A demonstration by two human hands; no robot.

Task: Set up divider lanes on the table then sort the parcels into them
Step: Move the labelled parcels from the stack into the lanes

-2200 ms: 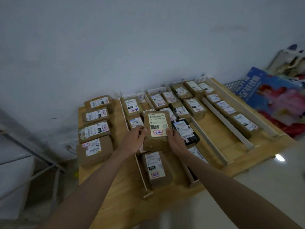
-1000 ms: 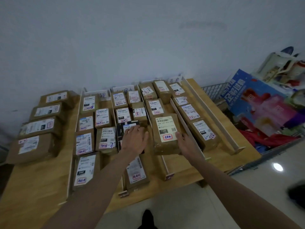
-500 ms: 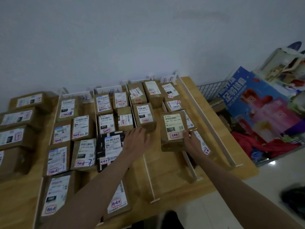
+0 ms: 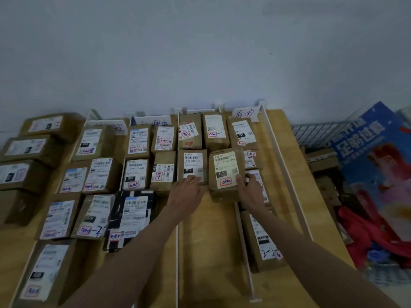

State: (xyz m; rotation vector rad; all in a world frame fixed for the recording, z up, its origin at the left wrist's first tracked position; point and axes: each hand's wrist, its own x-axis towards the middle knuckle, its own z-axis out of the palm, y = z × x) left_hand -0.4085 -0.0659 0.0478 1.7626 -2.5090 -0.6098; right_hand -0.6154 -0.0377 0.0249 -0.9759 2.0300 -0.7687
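Head view looked down over a light wooden table [image 4: 211, 252] set with thin white divider strips [image 4: 243, 245] running front to back, forming lanes; most lanes already carried brown cardboard parcels with white shipping labels. Task object: a brown cardboard parcel with a white label and a red-outlined stamp [image 4: 225, 174], sitting in the lane third from the right, just beside a similar brown parcel marked 032 [image 4: 192, 166] to its left; its right edge appeared to overlap the divider strip on that side, and its near end looked raised or overhanging, though contact with the table could not be confirmed.

Judgement on the step: parcel was being seated in its lane; to do it well, it should be squared to the strips, nudged left off the divider, and pushed back until it met the row behind, label facing up; pressing too hard sideways risked shifting the loose strip and the small parcels [image 4: 251, 160] in the next lane.

Right hand [image 4: 250, 192]: fingers [image 4: 241, 180] curled at the parcel's near right corner, thumb on the label face, gripping it; moderately closed. Left hand [image 4: 186, 194]: fingers loosely extended, tips [image 4: 193, 180] resting on the near edge of the 032 parcel; holding nothing, not touching the task parcel as far as could be seen.
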